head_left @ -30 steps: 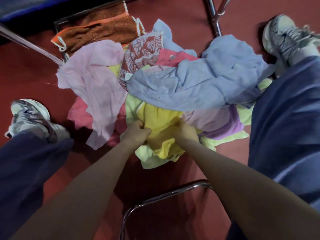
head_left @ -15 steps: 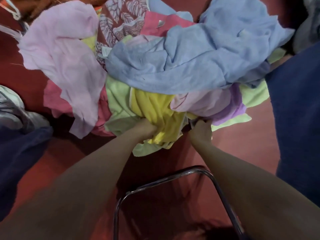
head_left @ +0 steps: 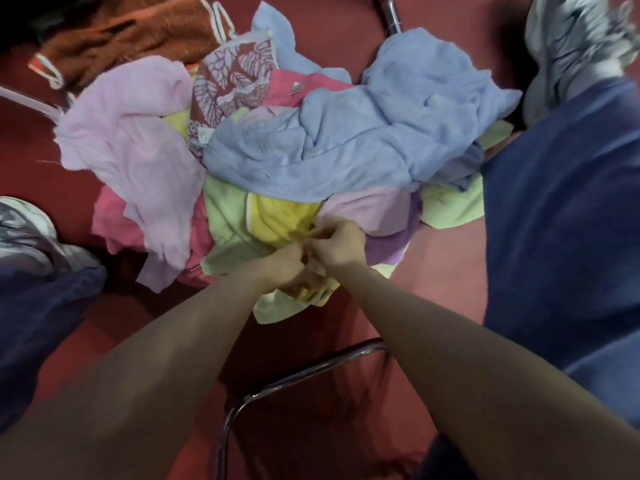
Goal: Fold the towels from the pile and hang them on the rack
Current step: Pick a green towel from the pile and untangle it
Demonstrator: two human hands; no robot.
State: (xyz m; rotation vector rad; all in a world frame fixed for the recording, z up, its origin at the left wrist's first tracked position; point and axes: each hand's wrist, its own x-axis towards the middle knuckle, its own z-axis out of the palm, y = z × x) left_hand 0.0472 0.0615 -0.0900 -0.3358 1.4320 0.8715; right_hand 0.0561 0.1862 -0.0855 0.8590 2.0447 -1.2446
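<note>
DESK: At the near edge of the pile [head_left: 242, 133] on the red floor [head_left: 443, 271], what is being worked?

FIELD: A yellow towel [head_left: 280, 220], half buried under a blue towel [head_left: 363, 143] and lying against a light green towel [head_left: 225, 216]. Both hands meet on its bunched near end.

DESK: The grip?

FIELD: The left hand [head_left: 285, 268] and right hand [head_left: 341, 245] touch knuckle to knuckle, fingers curled and clamped on a gather of yellow cloth. Both forearms reach forward and down, wrists close, between the person's spread legs.

DESK: How will it handle?

FIELD: Light, soft and limp, by the look of it. Nothing to break, but the blue towel lies on top, so a pull will likely drag its neighbours. A corner would give a cleaner hold than the bunch; a white-trimmed hem [head_left: 248, 216] shows just left of the hands.

DESK: The rack?

FIELD: A chrome rail [head_left: 311, 367], seemingly part of it, curves across the floor just nearer than the hands.
</note>
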